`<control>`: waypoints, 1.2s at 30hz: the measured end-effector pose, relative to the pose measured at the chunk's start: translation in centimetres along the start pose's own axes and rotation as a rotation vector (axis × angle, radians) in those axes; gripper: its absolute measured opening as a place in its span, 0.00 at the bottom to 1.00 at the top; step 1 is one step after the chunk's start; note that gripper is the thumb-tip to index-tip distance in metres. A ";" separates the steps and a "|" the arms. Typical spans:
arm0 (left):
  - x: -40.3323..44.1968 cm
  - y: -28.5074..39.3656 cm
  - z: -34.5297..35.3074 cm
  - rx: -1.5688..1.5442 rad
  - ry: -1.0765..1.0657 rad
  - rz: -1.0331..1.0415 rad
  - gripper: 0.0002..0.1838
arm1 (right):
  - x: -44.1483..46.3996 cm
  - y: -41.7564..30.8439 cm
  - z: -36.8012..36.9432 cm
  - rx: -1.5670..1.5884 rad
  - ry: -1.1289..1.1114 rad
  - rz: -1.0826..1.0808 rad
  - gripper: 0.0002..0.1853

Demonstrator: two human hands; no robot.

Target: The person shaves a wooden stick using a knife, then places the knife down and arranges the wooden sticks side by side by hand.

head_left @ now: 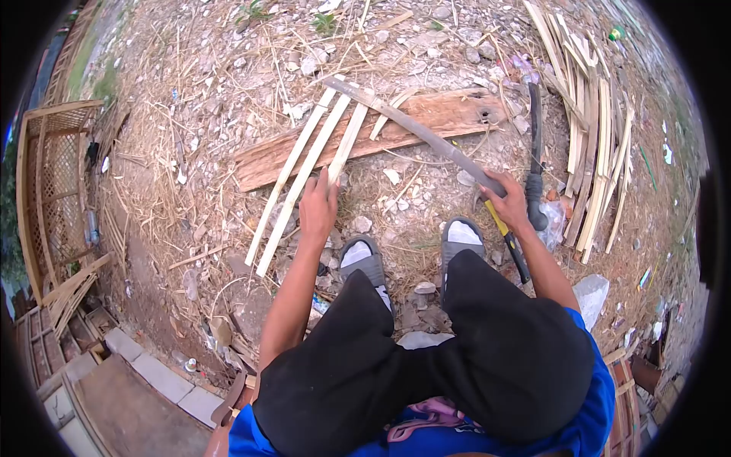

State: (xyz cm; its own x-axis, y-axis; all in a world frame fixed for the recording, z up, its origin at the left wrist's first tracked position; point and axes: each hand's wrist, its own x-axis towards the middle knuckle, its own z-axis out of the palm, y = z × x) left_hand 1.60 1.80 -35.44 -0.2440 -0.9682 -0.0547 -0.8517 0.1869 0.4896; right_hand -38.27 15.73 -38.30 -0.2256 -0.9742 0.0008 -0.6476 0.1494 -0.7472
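My right hand (509, 199) is wrapped round the dark handle of a long curved machete (426, 137). The blade reaches up and left, its tip over the tops of the pale split strips (304, 156). These strips lean side by side across a weathered reddish plank (449, 114) on the ground. My left hand (320, 199) is at the lower end of the rightmost strip, its fingers stretched along it; whether it grips the strip is hard to make out. A short split piece (390, 113) lies on the plank beside the blade.
A yellow-and-black handled tool (506, 236) lies under my right wrist. Right of it are a dark-handled blade (535, 137) and a pile of split strips (598, 145). A woven wooden frame (61, 190) stands far left. Stones and straw cover the ground.
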 end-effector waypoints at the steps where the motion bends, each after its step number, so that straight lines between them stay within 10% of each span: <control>1: 0.0 0.0 0.2 -0.018 0.001 0.005 0.23 | -0.2 0.3 -0.2 -0.014 -0.013 0.021 0.20; 18: -12.1 -1.9 -4.6 -0.017 0.122 -0.014 0.23 | -0.1 -7.0 -2.0 0.140 0.113 -0.106 0.22; 26: -19.6 -3.6 -7.4 -0.385 0.241 -0.544 0.12 | -0.8 -9.9 -3.5 0.301 0.149 0.000 0.20; 30: -18.1 -0.2 -9.0 -0.488 0.320 -0.513 0.11 | -3.4 -11.9 0.3 0.358 0.001 0.030 0.21; 33: -14.9 -2.0 -7.0 -0.373 0.384 -0.117 0.12 | -4.1 -13.5 2.7 0.363 -0.146 0.080 0.20; 36: -11.6 1.9 -7.1 -0.569 0.086 -0.258 0.16 | -4.2 -12.9 6.2 0.370 -0.280 0.098 0.21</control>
State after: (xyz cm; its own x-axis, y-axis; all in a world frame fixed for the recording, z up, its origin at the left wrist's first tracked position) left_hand 6.07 12.24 -27.68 -0.0049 -0.9847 -0.1744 -0.4925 -0.1494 0.8574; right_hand -24.49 16.85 -32.81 -0.0350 -0.9742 -0.2230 -0.3189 0.2224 -0.9213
